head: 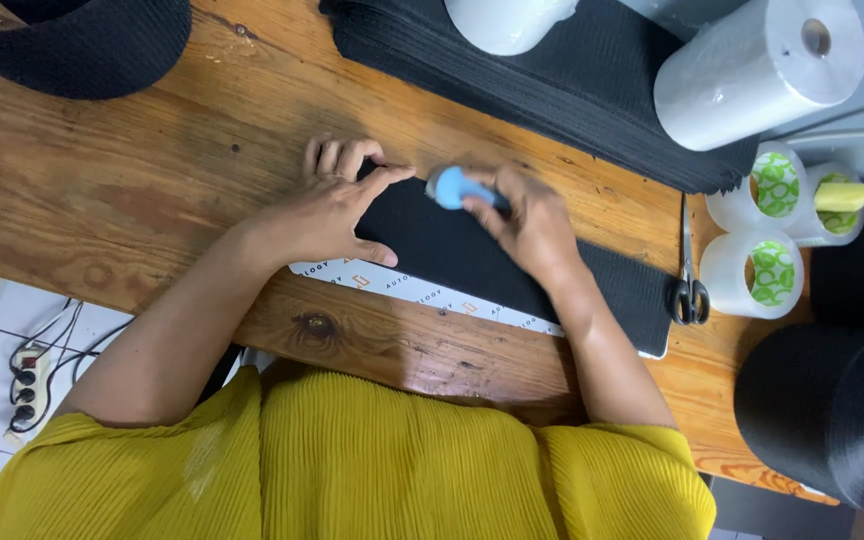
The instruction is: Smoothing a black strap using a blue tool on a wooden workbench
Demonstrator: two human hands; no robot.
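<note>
A strip of black ribbed fabric (472,262) lies on the wooden table (102,190) over a white printed card (412,292). My left hand (327,210) rests flat on the fabric's left end, fingers pressing down. My right hand (527,225) grips a small blue tool (450,187) with a rounded grey tip, holding it against the fabric's far edge, close to my left fingertips.
A stack of black fabric (592,80) lies at the back, with white rolls (752,70) on it. Scissors (689,280) lie to the right beside three clear tape rolls (767,270). A black spool (832,410) stands at right; another black bundle (72,45) at top left.
</note>
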